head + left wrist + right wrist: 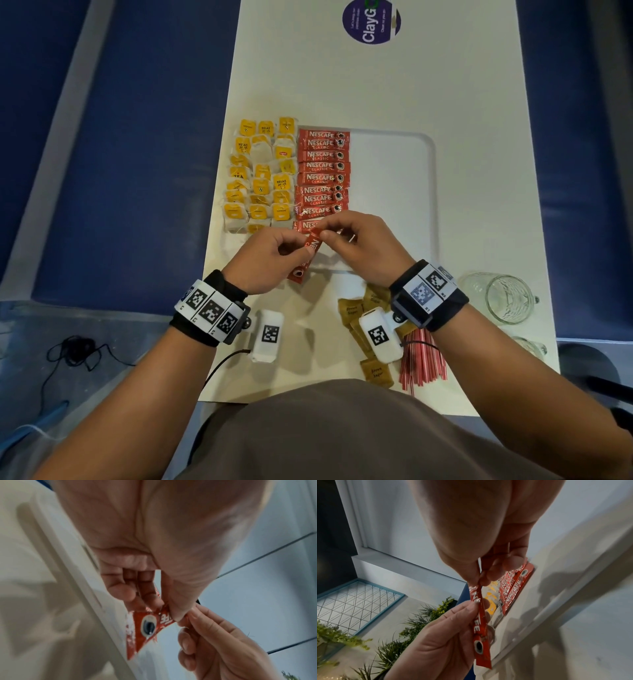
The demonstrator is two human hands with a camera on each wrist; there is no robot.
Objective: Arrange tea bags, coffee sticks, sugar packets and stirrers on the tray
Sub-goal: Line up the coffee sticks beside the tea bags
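Both hands hold one red coffee stick (306, 255) above the tray's near edge. My left hand (274, 255) pinches its middle; my right hand (346, 236) pinches its far end. The same coffee stick (147, 626) shows under the left thumb, and the coffee stick (481, 632) hangs edge-on in the right wrist view. On the white tray (394, 171), yellow tea bags (260, 178) fill the left side and a column of red coffee sticks (322, 174) lies beside them. Brown sugar packets (352, 308) and red-striped stirrers (423, 359) lie on the table near my right wrist.
A glass mug (503, 298) stands at the table's right edge, a second glass (529, 346) behind it nearer me. The tray's right half is bare. A purple round sticker (371, 20) marks the table's far end. Black cables (78, 349) lie on the floor at left.
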